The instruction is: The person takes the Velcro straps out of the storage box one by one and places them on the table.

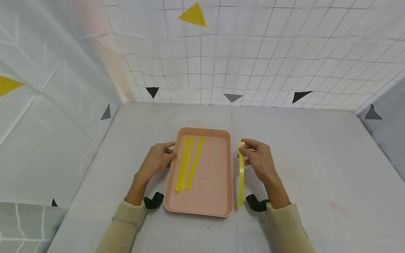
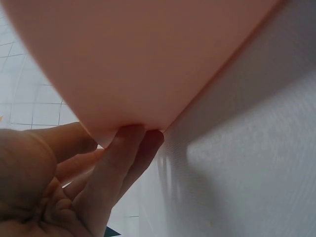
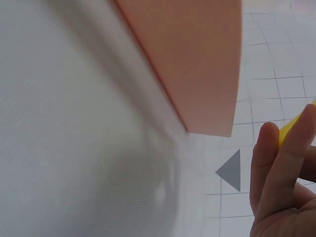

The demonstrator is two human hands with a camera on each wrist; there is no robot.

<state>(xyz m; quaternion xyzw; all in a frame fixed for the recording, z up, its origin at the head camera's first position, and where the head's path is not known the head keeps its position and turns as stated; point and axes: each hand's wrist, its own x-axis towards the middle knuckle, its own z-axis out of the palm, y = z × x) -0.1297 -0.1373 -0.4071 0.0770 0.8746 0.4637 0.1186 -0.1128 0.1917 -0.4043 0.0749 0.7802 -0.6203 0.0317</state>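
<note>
A pink rectangular tray (image 1: 215, 168) lies on the white-covered table. My left hand (image 1: 159, 156) holds its left rim, with fingertips against the outer wall, as the left wrist view shows. On the tray's left half lie three yellow straps (image 1: 193, 165) with wide slotted heads, side by side. Just right of the tray, my right hand (image 1: 261, 158) pinches another yellow strap (image 1: 241, 179) by its upper end between thumb and fingers. This strap hangs lengthwise toward the person. In the right wrist view only a bit of it shows between the fingers.
Pale sheets with grid lines and coloured triangles rise behind the table (image 1: 316, 158) and at its sides. A black curved piece (image 1: 154, 201) sits by the left wrist and another black curved piece (image 1: 257, 203) by the right wrist.
</note>
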